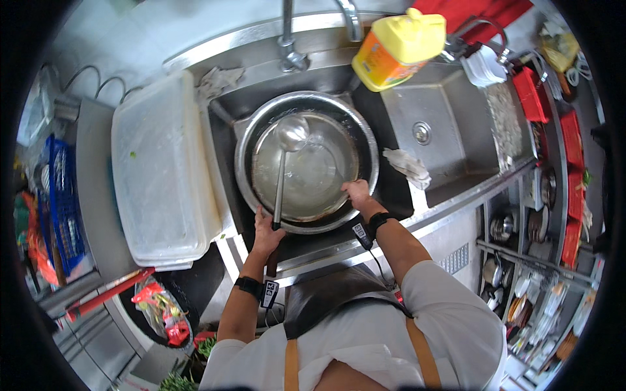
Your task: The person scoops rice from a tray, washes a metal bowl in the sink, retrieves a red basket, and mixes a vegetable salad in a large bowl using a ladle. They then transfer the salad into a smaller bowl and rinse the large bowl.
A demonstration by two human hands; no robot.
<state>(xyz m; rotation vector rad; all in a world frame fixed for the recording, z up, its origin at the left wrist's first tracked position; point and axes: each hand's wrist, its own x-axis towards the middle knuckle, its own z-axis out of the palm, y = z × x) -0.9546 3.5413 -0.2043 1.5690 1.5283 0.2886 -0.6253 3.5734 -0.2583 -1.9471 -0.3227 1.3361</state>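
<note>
A wide steel basin point(243, 146) sits in the left sink bowl. Inside it is a round vessel point(313, 190) with a browned rim, holding cloudy water. A steel ladle point(279, 188) leans across, its bowl up near the far side and its handle coming back over the near rim. My left hand point(267, 237) is at the near-left rim of the basin, fingers over the edge, thumb across the ladle's handle. My right hand point(360, 193) reaches inside the basin on the right, fingers curled at the inner vessel's edge; the fingertips are partly hidden.
A lidded translucent plastic box point(156, 171) stands left of the sink. A yellow jug point(401, 49) is at the back, beside the faucet point(293, 58). A cloth point(408, 167) lies on the divider before the right sink bowl point(440, 146). A bin point(188, 303) stands lower left.
</note>
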